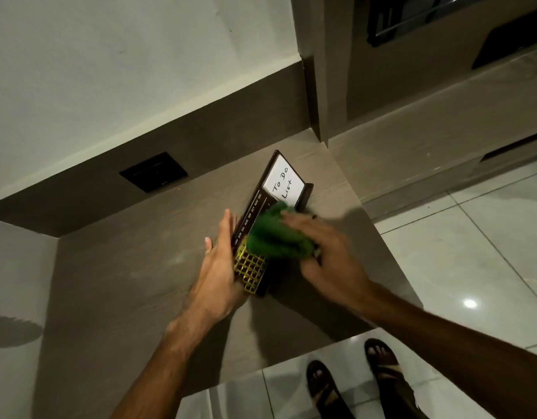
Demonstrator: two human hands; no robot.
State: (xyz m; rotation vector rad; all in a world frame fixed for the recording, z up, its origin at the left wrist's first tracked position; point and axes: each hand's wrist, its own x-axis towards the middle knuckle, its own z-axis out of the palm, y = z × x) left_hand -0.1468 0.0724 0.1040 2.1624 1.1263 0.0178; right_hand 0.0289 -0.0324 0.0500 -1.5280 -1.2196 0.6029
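Observation:
A dark brown desk calendar board (255, 207) stands on the grey-brown counter (134, 267). It has a white "To Do List" panel (283, 184), a strip of month names and a gold grid of date squares (251, 269). My left hand (220, 267) lies with straight fingers against the board's left edge and lower end. My right hand (324, 252) presses a bunched green cloth (274, 234) onto the board's face, fingers spread over the cloth. The right hand is blurred.
A black wall socket plate (153, 172) sits on the dark backsplash behind the counter. The counter ends at a corner on the right above a pale tiled floor (488, 252). My sandalled feet (351, 385) stand below the counter's front edge.

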